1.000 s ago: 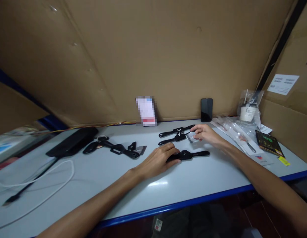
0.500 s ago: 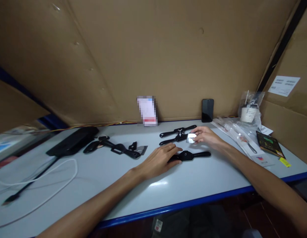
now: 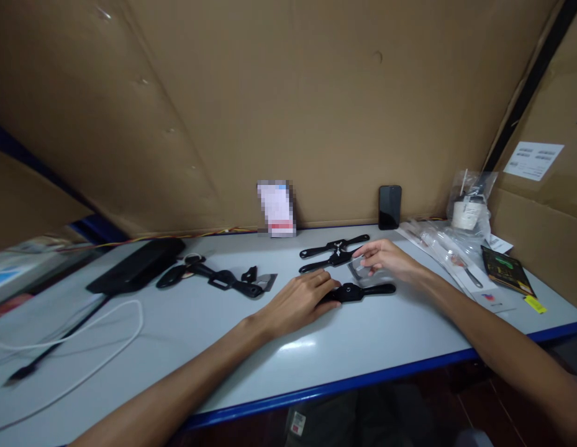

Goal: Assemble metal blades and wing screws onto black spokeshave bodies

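Observation:
Under my left hand (image 3: 311, 295) lies the left handle of a black spokeshave (image 3: 356, 292); my fingers close around that end while its right handle sticks out. My right hand (image 3: 386, 259) pinches a thin flat metal blade (image 3: 358, 270), tilted just above the table behind this spokeshave. Two more black spokeshaves, one nearer (image 3: 329, 262) and one farther (image 3: 335, 247), lie side by side beyond my hands. To the left rests a disassembled spokeshave (image 3: 227, 279), with a small black cap (image 3: 249, 274) and another blade (image 3: 269, 282) beside it.
A black phone (image 3: 389, 207) leans on the cardboard wall, near a blurred-out upright screen (image 3: 277, 209). Plastic-wrapped packages (image 3: 456, 257), a bagged cup (image 3: 467, 211) and a dark packet (image 3: 507, 271) occupy the right. Leftward are a black case-like device (image 3: 139, 267) and a white cable (image 3: 141, 320).
The blade in my right hand has tilted, so its bright reflection is gone and it looks grey. My left hand has stayed on the spokeshave.

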Tool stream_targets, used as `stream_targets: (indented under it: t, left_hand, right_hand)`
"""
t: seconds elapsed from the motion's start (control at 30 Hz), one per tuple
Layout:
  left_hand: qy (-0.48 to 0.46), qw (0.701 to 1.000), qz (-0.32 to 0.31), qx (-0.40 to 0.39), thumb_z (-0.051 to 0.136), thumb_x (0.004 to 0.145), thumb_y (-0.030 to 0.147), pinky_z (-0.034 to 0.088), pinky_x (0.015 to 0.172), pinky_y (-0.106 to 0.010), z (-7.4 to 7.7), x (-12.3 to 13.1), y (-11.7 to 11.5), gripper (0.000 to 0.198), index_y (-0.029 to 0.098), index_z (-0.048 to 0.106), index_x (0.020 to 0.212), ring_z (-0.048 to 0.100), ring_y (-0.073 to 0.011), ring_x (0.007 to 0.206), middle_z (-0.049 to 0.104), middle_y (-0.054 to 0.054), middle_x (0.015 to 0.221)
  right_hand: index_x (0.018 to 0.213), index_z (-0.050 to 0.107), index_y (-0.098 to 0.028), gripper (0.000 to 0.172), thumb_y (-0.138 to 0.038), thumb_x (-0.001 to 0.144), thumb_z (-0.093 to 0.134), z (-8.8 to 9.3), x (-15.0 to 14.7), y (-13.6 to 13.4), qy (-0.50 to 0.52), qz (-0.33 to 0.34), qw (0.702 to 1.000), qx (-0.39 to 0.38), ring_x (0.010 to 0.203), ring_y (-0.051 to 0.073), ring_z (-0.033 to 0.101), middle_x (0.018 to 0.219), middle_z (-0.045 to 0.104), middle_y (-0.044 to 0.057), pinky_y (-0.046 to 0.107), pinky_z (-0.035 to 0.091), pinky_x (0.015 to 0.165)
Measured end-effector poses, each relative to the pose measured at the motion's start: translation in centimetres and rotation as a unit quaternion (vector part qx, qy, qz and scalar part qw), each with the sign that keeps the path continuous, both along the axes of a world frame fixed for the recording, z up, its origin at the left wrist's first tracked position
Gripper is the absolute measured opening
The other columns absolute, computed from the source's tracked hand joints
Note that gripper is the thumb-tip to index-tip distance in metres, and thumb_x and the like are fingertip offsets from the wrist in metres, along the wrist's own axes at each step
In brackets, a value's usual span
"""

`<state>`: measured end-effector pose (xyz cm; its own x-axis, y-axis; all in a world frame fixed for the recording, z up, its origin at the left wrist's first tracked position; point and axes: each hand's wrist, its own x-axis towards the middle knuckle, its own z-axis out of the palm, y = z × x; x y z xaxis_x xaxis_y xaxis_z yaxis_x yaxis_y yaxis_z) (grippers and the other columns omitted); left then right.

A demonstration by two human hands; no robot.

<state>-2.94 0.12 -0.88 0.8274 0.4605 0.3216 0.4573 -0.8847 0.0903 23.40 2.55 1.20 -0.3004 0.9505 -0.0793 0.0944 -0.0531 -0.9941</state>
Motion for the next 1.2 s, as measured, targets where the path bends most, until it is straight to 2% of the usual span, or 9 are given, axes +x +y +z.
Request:
stream_targets:
  t: [0.17, 0.33, 0.7, 0.97, 1.03, 1.2]
  left_hand:
    - [0.003, 1.0, 0.001, 0.001, 0.052, 0.107, 0.038, 0.058, 0.079, -0.042, 0.0, 0.0, 0.0, 0.026, 0.018, 0.064, 0.118, 0.068, -0.026, 0.091, 0.067, -0.009, 0.101]
    - [0.014, 1.0, 0.002, 0.01, 0.053, 0.107, 0.037, 0.059, 0.081, -0.043, 0.0, 0.0, 0.0, 0.026, 0.016, 0.065, 0.119, 0.069, -0.0268, 0.092, 0.067, -0.009, 0.102]
    - [-0.011, 1.0, -0.003, 0.018, 0.048, 0.109, 0.04, 0.058, 0.076, -0.039, -0.3, 0.0, 0.1, 0.033, 0.017, 0.069, 0.118, 0.068, -0.0253, 0.088, 0.068, -0.009, 0.096]
    - [0.002, 1.0, 0.0, 0.02, 0.049, 0.109, 0.037, 0.059, 0.079, -0.042, -0.2, 0.1, 0.0, 0.03, 0.018, 0.065, 0.124, 0.069, -0.0263, 0.091, 0.068, -0.009, 0.1]
    - [0.002, 1.0, 0.004, 0.016, 0.05, 0.108, 0.036, 0.059, 0.081, -0.044, -0.2, 0.1, 0.0, 0.03, 0.019, 0.061, 0.13, 0.07, -0.0271, 0.094, 0.069, -0.009, 0.103]
    - [-0.007, 1.0, 0.023, 0.014, 0.053, 0.107, 0.037, 0.06, 0.082, -0.044, -0.4, 0.1, 0.0, 0.032, 0.019, 0.056, 0.133, 0.07, -0.0289, 0.098, 0.071, -0.01, 0.107]
  right_hand:
    - [0.087, 0.077, -0.019, 0.021, -0.008, 0.07, 0.069, 0.0, 0.0, 0.0, -0.01, 0.03, 1.0, 0.003, 0.059, 0.012, 0.055, 0.07, 0.058, -0.001, 0.031, 0.058, 0.061]
    - [0.083, 0.075, -0.02, 0.019, -0.009, 0.068, 0.069, -0.5, -0.1, 0.2, -0.056, 0.041, 0.997, 0.021, 0.057, 0.012, 0.056, 0.065, 0.059, -0.002, 0.025, 0.054, 0.053]
    - [0.079, 0.067, -0.019, 0.023, 0.0, 0.066, 0.072, -1.7, -1.1, 0.6, -0.081, -0.019, 0.994, 0.07, 0.058, 0.011, 0.058, 0.067, 0.059, -0.004, 0.021, 0.053, 0.049]
    - [0.077, 0.066, -0.019, 0.024, 0.002, 0.068, 0.071, -2.1, -1.9, 0.4, -0.085, -0.011, 0.993, 0.077, 0.056, 0.011, 0.059, 0.065, 0.059, -0.004, 0.024, 0.052, 0.051]
    - [0.075, 0.067, -0.018, 0.022, 0.002, 0.068, 0.07, -1.9, -2.1, 0.2, -0.087, -0.001, 0.992, 0.087, 0.058, 0.012, 0.06, 0.064, 0.061, -0.004, 0.024, 0.051, 0.054]
    - [0.076, 0.073, -0.018, 0.024, 0.004, 0.068, 0.069, -1.2, -2.8, -0.3, -0.089, 0.025, 0.987, 0.132, 0.078, 0.015, 0.066, 0.077, 0.071, -0.001, 0.027, 0.053, 0.076]
